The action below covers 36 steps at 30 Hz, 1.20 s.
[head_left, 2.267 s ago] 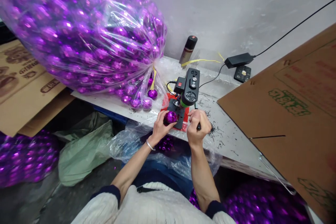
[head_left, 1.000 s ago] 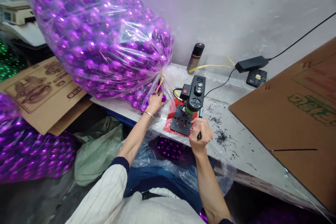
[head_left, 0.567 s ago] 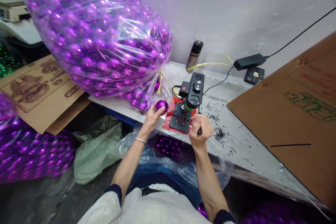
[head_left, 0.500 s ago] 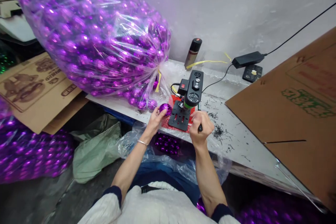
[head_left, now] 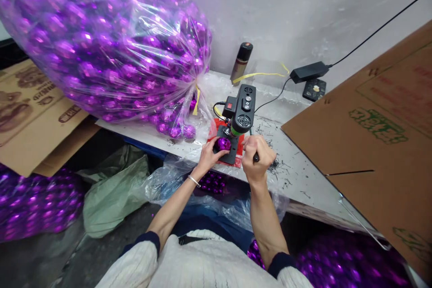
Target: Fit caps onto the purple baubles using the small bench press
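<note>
In the head view, the left hand [head_left: 209, 155] has its thumb and fingers clamped on a purple ball [head_left: 223, 143], which sits over the black plate [head_left: 233, 153] of a press [head_left: 245, 110], below its head. The right hand [head_left: 258, 155] is a fist, its fingers wrapped around the press's lever [head_left: 255, 157]. A red sheet [head_left: 238, 161] lies under the plate on the bench [head_left: 303, 180]; dark bits [head_left: 286, 183] are scattered to the right. A tied clear bag [head_left: 118, 58] of purple balls bulges on the left. Behind the press stand a can [head_left: 241, 63] and, farther right, an adapter [head_left: 309, 72], near a carton [head_left: 371, 130].
</note>
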Each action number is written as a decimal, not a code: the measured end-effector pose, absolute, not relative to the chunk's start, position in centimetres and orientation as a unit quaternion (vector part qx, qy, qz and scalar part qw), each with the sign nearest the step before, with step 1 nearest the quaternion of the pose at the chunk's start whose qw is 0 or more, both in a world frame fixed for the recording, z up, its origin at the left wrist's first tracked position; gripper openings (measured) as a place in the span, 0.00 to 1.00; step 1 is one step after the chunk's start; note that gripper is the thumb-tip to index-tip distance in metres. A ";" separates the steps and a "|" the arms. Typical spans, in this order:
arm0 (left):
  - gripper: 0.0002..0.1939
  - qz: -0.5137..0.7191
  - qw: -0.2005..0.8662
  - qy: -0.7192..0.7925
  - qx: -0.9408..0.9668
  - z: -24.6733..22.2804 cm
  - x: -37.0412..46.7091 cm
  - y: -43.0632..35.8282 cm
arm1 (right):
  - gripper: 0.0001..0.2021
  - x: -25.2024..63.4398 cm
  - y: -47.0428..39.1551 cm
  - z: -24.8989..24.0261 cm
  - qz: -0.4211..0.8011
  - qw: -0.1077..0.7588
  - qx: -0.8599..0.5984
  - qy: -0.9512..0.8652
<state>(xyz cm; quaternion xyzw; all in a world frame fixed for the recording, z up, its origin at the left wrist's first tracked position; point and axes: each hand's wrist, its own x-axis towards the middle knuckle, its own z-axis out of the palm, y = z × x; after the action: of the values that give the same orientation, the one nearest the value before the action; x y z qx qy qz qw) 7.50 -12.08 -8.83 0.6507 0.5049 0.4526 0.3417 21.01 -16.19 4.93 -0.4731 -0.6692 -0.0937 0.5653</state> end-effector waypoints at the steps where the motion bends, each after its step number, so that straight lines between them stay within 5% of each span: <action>1: 0.31 0.451 0.340 0.503 0.654 -9.0 7.6 -12.0 | 0.14 21.0 -16.2 4.9 -0.095 0.564 -0.473 -0.671; 22: 0.31 0.441 0.319 0.460 0.701 -8.8 8.8 -11.2 | 0.11 21.0 -16.8 4.3 -0.094 0.560 -0.465 -0.679; 36: 0.31 0.435 0.315 0.456 0.710 -9.1 8.4 -11.3 | 0.10 20.5 -16.4 -0.6 -0.143 0.594 -0.414 -0.675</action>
<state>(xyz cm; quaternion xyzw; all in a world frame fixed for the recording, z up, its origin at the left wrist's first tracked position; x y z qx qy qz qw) 8.40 -11.29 -9.10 0.7098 0.4556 0.4354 0.3148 20.49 -16.37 -0.60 -0.4143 -0.6749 -0.1426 0.5937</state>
